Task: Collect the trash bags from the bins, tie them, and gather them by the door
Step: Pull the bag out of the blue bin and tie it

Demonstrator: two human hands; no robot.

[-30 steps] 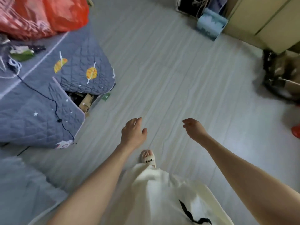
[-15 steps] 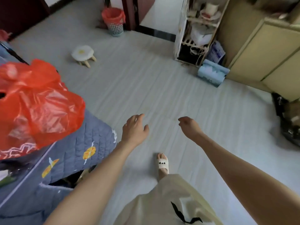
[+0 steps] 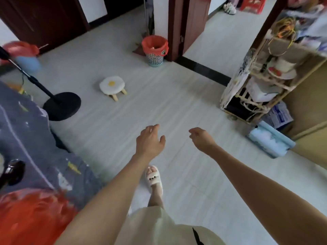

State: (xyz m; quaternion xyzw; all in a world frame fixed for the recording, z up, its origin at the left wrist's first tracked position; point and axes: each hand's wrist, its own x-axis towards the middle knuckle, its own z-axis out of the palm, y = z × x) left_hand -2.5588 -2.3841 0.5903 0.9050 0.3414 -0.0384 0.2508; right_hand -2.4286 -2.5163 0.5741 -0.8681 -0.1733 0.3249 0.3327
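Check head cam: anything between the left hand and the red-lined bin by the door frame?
Only bare floor between left hand and bin; egg-pattern stool sits left of that line.

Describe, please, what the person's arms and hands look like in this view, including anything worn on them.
Both forearms are bare, with no sleeves in view. The left hand and the right hand wear no gloves, and no watch or bracelet shows at either wrist. The blur hides any rings.

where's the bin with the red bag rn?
Head view, upper centre: the mesh bin with its red bag stands on the floor beside the dark door frame, beyond the egg-shaped stool.
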